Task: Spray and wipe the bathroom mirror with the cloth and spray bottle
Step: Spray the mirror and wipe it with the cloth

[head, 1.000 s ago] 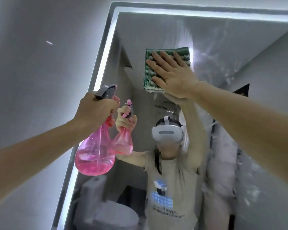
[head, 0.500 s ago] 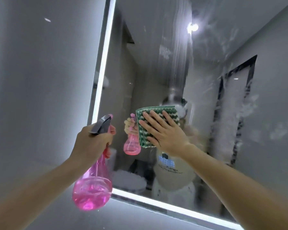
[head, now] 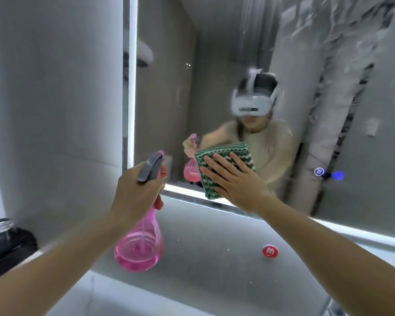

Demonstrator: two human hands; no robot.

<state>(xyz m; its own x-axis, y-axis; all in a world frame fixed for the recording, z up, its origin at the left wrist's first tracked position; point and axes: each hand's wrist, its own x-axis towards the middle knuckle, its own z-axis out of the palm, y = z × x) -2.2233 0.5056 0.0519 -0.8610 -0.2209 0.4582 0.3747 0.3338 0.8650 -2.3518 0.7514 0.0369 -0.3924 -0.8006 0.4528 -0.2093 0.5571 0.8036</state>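
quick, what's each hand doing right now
Left hand: closed around the pink spray bottle.
Right hand: open, flat, pressing the green cloth against the mirror.

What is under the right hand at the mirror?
The right hand lies flat on a folded green-and-white cloth, pressing it against the mirror. The glass beneath the cloth is covered.

Right hand [head: 234, 179] and cloth [head: 224, 165] now lower on mirror [head: 214, 65], down from top to bottom lit edge.
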